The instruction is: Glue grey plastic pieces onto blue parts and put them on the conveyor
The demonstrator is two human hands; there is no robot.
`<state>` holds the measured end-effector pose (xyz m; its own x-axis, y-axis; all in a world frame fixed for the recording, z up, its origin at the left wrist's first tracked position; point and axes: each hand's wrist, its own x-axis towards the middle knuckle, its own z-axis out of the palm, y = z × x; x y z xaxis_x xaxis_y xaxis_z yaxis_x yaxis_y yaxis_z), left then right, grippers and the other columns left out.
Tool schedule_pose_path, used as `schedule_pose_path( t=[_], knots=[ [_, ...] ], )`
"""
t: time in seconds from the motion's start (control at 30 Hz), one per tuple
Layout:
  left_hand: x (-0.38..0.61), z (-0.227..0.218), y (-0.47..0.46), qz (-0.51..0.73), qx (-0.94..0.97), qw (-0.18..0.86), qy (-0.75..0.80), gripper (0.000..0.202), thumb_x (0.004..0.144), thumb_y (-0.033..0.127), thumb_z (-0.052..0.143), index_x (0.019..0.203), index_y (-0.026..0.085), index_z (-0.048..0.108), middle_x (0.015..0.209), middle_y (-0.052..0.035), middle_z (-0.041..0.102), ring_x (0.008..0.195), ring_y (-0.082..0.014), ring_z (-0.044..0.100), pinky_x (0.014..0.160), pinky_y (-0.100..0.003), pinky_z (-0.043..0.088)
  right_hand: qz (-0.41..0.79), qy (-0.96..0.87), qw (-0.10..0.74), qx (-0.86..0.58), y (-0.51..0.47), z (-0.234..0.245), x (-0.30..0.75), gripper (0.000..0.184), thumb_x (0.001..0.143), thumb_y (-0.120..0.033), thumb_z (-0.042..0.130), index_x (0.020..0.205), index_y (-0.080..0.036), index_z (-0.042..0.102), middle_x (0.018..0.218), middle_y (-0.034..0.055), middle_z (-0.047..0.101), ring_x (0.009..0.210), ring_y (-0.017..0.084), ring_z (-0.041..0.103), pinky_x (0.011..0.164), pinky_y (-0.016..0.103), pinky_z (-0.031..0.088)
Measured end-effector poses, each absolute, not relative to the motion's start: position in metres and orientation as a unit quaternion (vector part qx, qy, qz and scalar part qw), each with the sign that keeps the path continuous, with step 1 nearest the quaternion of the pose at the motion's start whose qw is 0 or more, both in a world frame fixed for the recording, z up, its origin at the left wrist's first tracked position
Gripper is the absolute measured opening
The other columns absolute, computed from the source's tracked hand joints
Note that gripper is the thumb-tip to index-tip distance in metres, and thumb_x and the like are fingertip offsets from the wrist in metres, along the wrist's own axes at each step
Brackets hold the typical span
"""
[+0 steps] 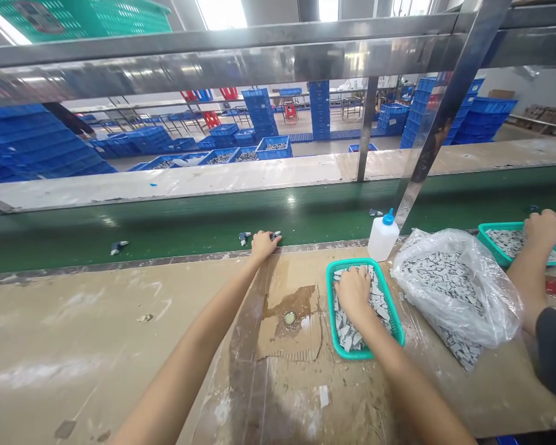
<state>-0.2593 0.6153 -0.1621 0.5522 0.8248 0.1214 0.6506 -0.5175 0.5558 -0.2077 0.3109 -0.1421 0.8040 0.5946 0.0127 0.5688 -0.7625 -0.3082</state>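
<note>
My left hand (264,245) reaches over the near edge of the green conveyor belt (189,224), its fingers closed on a small dark blue and white plastic part (275,235). A similar part (244,238) lies on the belt just left of that hand. My right hand (353,289) is down in a green basket (395,321) full of flat grey plastic pieces (352,339). Its fingers are curled among the pieces, and the fingertips are hidden. On the cardboard between my arms sits a small round cap (290,318) on a wet-looking patch.
A white squeeze bottle (382,240) with a blue nozzle stands behind my basket. Right of it is a clear bag (458,290) of grey pieces. Another person's hand (544,227) is over a second green basket (491,250). A metal post (438,133) slants above the belt.
</note>
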Motion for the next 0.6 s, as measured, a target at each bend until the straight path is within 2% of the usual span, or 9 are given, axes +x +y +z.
schedule_pose_path(
  t=[0.13, 0.23, 0.3, 0.37, 0.47, 0.53, 0.6],
  knots=[
    [-0.268, -0.163, 0.603, 0.207, 0.848, 0.276, 0.402, 0.023, 0.078, 0.016, 0.063, 0.099, 0.01, 0.071, 0.109, -0.018, 0.062, 0.113, -0.0338, 0.053, 0.105, -0.042, 0.036, 0.067, -0.303, 0.17, -0.935, 0.327, -0.136, -0.204, 0.025, 0.082, -0.001, 0.05, 0.077, -0.008, 0.074, 0.098, 0.0239, 0.069, 0.108, 0.034, 0.054, 0.09, 0.044, 0.037],
    [-0.281, -0.157, 0.597, 0.235, 0.822, 0.332, 0.398, 0.033, 0.075, 0.02, 0.068, 0.106, 0.01, 0.07, 0.112, -0.0157, 0.061, 0.102, -0.0291, 0.06, 0.099, -0.041, 0.042, 0.081, -0.305, 0.219, -0.923, 0.324, -0.136, -0.203, 0.026, 0.081, 0.001, 0.048, 0.075, -0.008, 0.072, 0.099, 0.025, 0.068, 0.109, 0.032, 0.054, 0.091, 0.041, 0.037],
    [-0.295, -0.152, 0.591, 0.247, 0.801, 0.379, 0.392, 0.049, 0.072, 0.027, 0.072, 0.118, 0.012, 0.065, 0.114, -0.0136, 0.062, 0.095, -0.0251, 0.063, 0.092, -0.037, 0.048, 0.094, -0.306, 0.267, -0.909, 0.315, -0.137, -0.199, 0.021, 0.084, -0.005, 0.051, 0.078, -0.01, 0.07, 0.098, 0.023, 0.069, 0.106, 0.03, 0.057, 0.091, 0.04, 0.039],
    [-0.314, -0.148, 0.581, 0.256, 0.758, 0.477, 0.365, 0.062, 0.065, 0.033, 0.08, 0.122, 0.014, 0.062, 0.113, -0.0112, 0.063, 0.093, -0.0223, 0.064, 0.087, -0.033, 0.05, 0.117, -0.306, 0.325, -0.887, 0.305, -0.136, -0.194, 0.016, 0.088, -0.017, 0.055, 0.081, -0.012, 0.068, 0.093, 0.0175, 0.071, 0.096, 0.027, 0.063, 0.086, 0.037, 0.043],
    [-0.346, -0.144, 0.557, 0.256, 0.626, 0.662, 0.323, 0.064, 0.047, 0.033, 0.092, 0.104, 0.015, 0.069, 0.106, -0.0084, 0.066, 0.091, -0.019, 0.063, 0.084, -0.027, 0.051, 0.174, -0.301, 0.417, -0.84, 0.293, -0.132, -0.189, 0.023, 0.09, -0.035, 0.056, 0.092, -0.014, 0.065, 0.083, 0.0085, 0.072, 0.076, 0.02, 0.068, 0.072, 0.032, 0.051],
    [-0.366, -0.142, 0.539, 0.243, 0.547, 0.731, 0.328, 0.058, 0.039, 0.028, 0.096, 0.09, 0.014, 0.072, 0.098, -0.0073, 0.068, 0.086, -0.0172, 0.063, 0.079, -0.024, 0.052, 0.212, -0.3, 0.463, -0.806, 0.29, -0.128, -0.192, 0.034, 0.09, -0.043, 0.054, 0.106, -0.014, 0.062, 0.08, 0.0047, 0.071, 0.067, 0.017, 0.068, 0.065, 0.031, 0.054],
    [-0.381, -0.141, 0.523, 0.237, 0.489, 0.769, 0.337, 0.053, 0.038, 0.026, 0.096, 0.084, 0.013, 0.073, 0.093, -0.0068, 0.069, 0.082, -0.0156, 0.063, 0.074, -0.022, 0.052, 0.285, -0.287, 0.545, -0.735, 0.29, -0.124, -0.2, 0.047, 0.085, -0.048, 0.059, 0.118, -0.014, 0.059, 0.079, 0.0023, 0.07, 0.065, 0.017, 0.068, 0.065, 0.032, 0.057]
  ],
)
